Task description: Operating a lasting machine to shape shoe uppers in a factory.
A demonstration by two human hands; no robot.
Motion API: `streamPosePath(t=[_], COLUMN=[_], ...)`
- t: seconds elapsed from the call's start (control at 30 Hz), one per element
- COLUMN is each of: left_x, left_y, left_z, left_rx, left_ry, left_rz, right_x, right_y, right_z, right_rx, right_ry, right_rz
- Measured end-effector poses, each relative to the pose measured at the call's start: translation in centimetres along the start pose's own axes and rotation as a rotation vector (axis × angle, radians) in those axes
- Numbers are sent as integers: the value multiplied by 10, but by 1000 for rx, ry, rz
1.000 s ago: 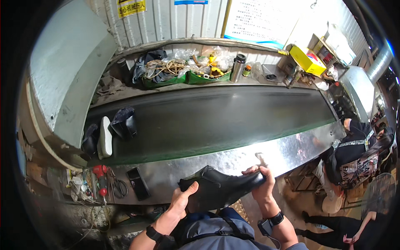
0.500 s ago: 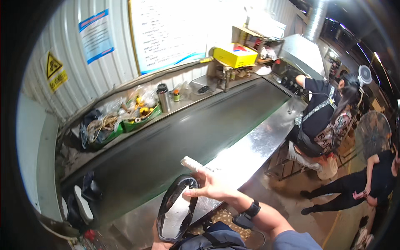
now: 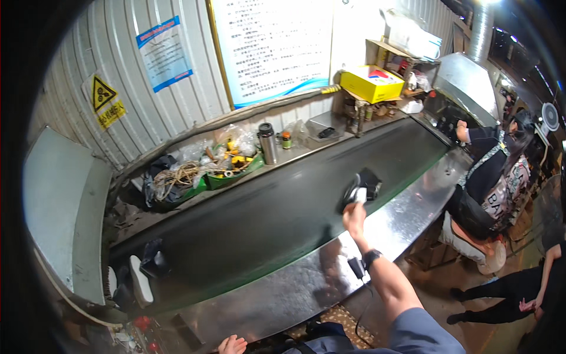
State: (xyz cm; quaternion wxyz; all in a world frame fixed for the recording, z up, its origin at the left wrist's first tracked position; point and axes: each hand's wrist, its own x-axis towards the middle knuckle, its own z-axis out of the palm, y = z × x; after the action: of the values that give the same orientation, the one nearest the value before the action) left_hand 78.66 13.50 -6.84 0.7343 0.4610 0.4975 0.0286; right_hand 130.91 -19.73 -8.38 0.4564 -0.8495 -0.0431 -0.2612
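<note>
Stretched out over the dark conveyor belt [image 3: 265,218], my right hand [image 3: 354,219] has its fingers at a black shoe upper [image 3: 349,199] with a pale underside. The fingers look closed on it, though blur and the hand partly hide the grip. Just beyond lies another dark, shiny piece [image 3: 371,184], its shape unclear. My left hand [image 3: 233,344] is low by the near edge of the metal ledge, fingers extended and holding nothing. At the belt's left end rest a white-soled shoe part [image 3: 140,280] and a shiny black piece [image 3: 155,259].
A metal ledge [image 3: 271,295] borders the belt's near side. Along the wall stand a green tray [image 3: 236,172] of cords and plastic, a steel flask [image 3: 267,143], a small bottle [image 3: 286,140] and a yellow box [image 3: 372,84]. A co-worker [image 3: 492,159] sits at the far right end.
My right hand has carried the shoe upper from near my body out over the belt, away and to the right. My left hand has let go of it. The view has shifted.
</note>
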Motion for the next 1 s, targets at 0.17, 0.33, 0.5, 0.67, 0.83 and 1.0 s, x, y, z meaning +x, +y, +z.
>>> streamPosePath(t=[0.17,0.33,0.5,0.67,0.83,1.0], left_x=[48,174,235,211,183,210], left_y=[54,140,211,288,331,328], left_z=[-28,-81,-154,-111,-10,-69], left_rx=[188,828,1106,1641,1624,902], left_ry=[240,192,562,501,-139,-110], left_rz=[278,780,1233,587,645,810], right_x=[-200,-291,-266,-260,-271,-278], right_y=[-115,-142,-177,-179,-203,-253], right_z=[32,-6,-28,-24,6,41], right_rx=[118,231,313,733,789,898], right_ry=[-1099,-1215,-1276,-1119,-1117,-949], right_rz=[115,-51,168,632,887,1109])
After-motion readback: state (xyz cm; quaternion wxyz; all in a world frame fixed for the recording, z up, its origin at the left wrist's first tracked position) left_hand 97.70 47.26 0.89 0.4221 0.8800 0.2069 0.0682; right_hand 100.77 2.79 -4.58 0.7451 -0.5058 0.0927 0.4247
